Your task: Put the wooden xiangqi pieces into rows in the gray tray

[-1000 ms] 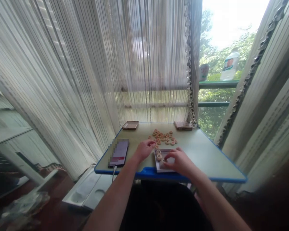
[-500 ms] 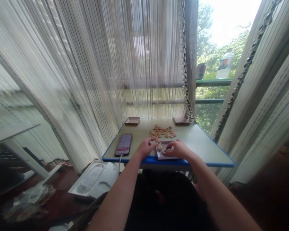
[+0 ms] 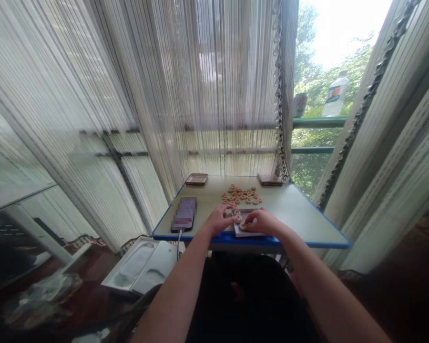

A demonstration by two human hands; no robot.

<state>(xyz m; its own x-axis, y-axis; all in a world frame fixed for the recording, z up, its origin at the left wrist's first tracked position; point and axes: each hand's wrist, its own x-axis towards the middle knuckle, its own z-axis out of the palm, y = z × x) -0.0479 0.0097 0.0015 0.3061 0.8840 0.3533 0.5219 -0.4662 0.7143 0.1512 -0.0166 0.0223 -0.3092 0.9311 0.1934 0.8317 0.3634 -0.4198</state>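
Note:
A shallow white box (image 3: 254,233) lies at the table's near edge, with a few round wooden game pieces (image 3: 237,212) along its left side. They look like Chinese chess discs. My left hand (image 3: 219,219) is at the box's left wall, fingers apart, its thumb close to or touching a disc. Over the box, my right hand (image 3: 263,221) pinches another disc (image 3: 243,227) low inside it. Beyond the box spreads a loose heap of several similar discs (image 3: 240,194). Their markings are too small to read.
The blue-edged table (image 3: 307,224) holds a phone (image 3: 184,213) with a white cable at left, a shallow brown tray (image 3: 197,179) at the back left and a brown flat box (image 3: 270,179) at the back right. An opened white box (image 3: 143,264) lies below, left of the table.
My right hand has shifted its disc slightly left, towards the other discs in the box. My left thumb has come in closer to those discs.

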